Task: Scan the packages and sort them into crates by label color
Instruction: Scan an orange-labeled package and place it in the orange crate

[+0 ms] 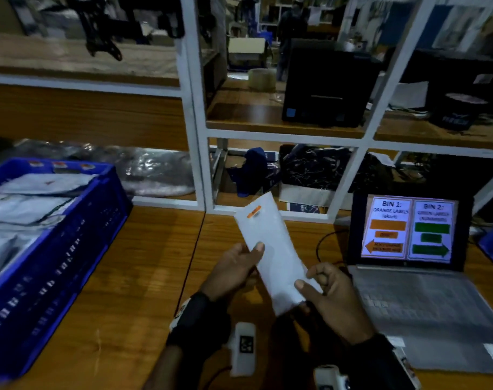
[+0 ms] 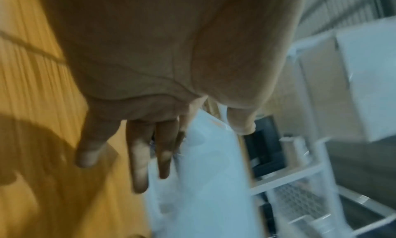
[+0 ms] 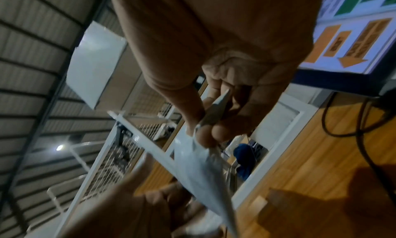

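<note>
We hold one white package [image 1: 270,249] above the middle of the tabletop [image 1: 121,277], our left hand [image 1: 234,270] gripping its left edge with the thumb on top, our right hand [image 1: 328,298] pinching its near right corner. Its orange label [image 1: 253,211] faces up at the far end. We judge it is being checked for sorting; next it belongs in the blue crate [image 1: 56,249] at the tabletop's left edge, as the laptop [image 1: 408,232] chart's orange arrow suggests.

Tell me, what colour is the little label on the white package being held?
Orange. The label sits near the far end of the package, clearest in the head view.
</note>
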A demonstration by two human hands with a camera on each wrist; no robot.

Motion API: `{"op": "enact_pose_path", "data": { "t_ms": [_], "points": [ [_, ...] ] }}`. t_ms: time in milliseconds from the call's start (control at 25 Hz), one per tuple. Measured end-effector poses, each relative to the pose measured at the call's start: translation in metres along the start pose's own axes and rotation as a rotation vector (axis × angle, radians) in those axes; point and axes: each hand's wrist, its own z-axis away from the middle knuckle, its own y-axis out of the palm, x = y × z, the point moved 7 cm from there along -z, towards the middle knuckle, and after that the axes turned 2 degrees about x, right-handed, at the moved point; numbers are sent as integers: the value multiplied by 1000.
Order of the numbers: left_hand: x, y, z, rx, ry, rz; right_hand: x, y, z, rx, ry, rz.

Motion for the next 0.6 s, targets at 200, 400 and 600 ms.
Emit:
{"op": "enact_pose_path", "data": {
  "t_ms": [200,400,600],
  "points": [
    [3,-30,11,-212,189,55,4,4,2,-151,-88,279],
    [-7,-41,23,-299,270,88,-70,-34,6,-49,444,1002],
    [-12,-31,32,-268,334,81,-92,-37,24,29,551,890]
  ]
}}
